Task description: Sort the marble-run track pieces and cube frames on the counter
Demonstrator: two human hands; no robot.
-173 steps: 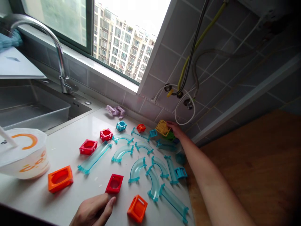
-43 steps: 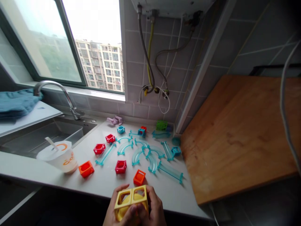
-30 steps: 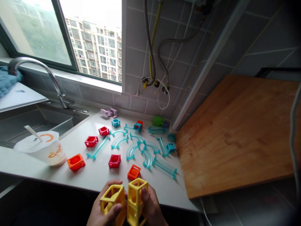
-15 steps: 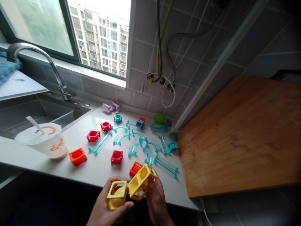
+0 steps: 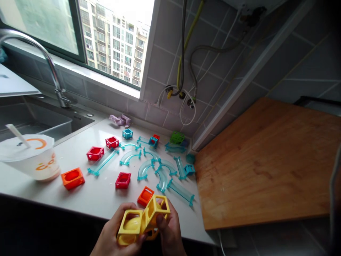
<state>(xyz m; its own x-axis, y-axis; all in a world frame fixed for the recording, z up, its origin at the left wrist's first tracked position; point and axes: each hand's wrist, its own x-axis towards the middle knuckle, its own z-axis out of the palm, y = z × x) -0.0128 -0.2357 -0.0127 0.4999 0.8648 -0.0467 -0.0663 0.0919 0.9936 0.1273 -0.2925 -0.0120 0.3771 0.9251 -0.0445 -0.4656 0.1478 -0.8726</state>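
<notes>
By counter edge [image 5: 66,207], both hands [image 5: 113,231] [image 5: 172,229] gripping yellow blocks [image 5: 131,223]

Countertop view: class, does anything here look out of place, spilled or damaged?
The drink cup looks out of place: it stands near the orange toy block, the only drink among play pieces. I see no clear spill or damage on the countertop.

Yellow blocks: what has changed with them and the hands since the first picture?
The yellow blocks came from the back of the counter to its front edge. The left hand, first beside the front red block, now holds them with the right hand. That block, the cup and track pieces stayed.
</notes>
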